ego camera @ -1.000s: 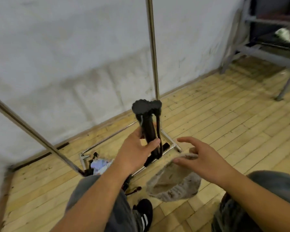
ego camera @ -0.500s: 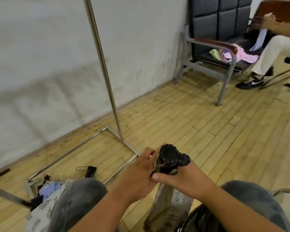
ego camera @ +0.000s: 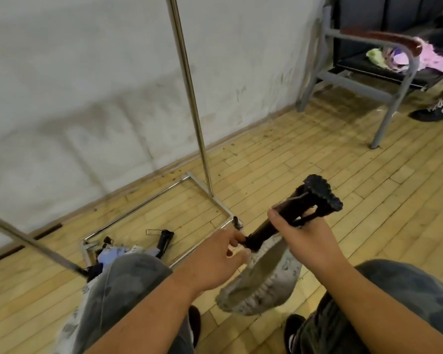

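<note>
1. position. i read the black tool (ego camera: 315, 200) as held in the air above the wooden floor (ego camera: 317, 154), between my knees and in front of both hands. its long axis ran on a slant, from the low end at lower left up to the wide head at upper right.

2. right hand (ego camera: 307, 238). it was wrapped round the upper shaft just below the head, thumb laid along the shaft, fingers fully curled. this hand was the nearer one to the head.

3. left hand (ego camera: 215, 259). its fingertips were curled at the low end of the shaft and appeared to pinch it; the contact was partly hidden, so i logged that as a judgement.

4. grey cloth piece (ego camera: 261, 284). it hung below the shaft, its open rim touching the tool's low end between the two hands.

5. appearance. the tool was matt black and slim, with a flared, scalloped head and a thin wire running beside the shaft. the cloth was pale grey, limp and soiled.

6. next move. i judged any sliding or fitting would run along that slanted axis, led by the left hand.
</note>
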The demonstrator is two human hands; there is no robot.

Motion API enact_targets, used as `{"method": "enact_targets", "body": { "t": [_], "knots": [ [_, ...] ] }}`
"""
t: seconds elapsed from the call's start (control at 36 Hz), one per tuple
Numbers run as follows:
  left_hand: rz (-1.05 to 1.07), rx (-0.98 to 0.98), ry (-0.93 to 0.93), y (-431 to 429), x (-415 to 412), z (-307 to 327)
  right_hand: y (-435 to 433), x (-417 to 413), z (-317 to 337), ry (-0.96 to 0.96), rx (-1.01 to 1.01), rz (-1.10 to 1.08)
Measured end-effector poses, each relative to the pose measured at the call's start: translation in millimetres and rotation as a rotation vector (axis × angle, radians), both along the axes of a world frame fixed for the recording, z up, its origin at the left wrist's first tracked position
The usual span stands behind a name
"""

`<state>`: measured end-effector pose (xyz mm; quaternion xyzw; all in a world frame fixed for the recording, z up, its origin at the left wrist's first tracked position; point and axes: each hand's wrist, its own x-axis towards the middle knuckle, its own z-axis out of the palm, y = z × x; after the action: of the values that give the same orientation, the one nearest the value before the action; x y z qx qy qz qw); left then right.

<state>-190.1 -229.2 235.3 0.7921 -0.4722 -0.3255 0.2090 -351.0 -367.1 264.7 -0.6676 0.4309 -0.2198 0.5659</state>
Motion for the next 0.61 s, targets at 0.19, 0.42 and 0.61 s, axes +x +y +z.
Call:
{"method": "enact_targets", "body": {
  "t": [0.19, 0.42, 0.61],
  "knots": [
    [-0.145, 0.133, 0.077, 25.1, 4.9, 10.8, 19.4, 28.8, 11.4, -0.074, 0.042, -0.048],
    [-0.036, 0.137, -0.124, 69.1, 10.8, 36.1, 42.8, 63.2, 18.3, -0.151, 0.288, -0.107],
    [0.070, -0.049, -0.254, 120.1, 56.3, 32.7, 52.5, 80.5, 15.0, -0.221, 0.513, -0.102]
  ]
}}
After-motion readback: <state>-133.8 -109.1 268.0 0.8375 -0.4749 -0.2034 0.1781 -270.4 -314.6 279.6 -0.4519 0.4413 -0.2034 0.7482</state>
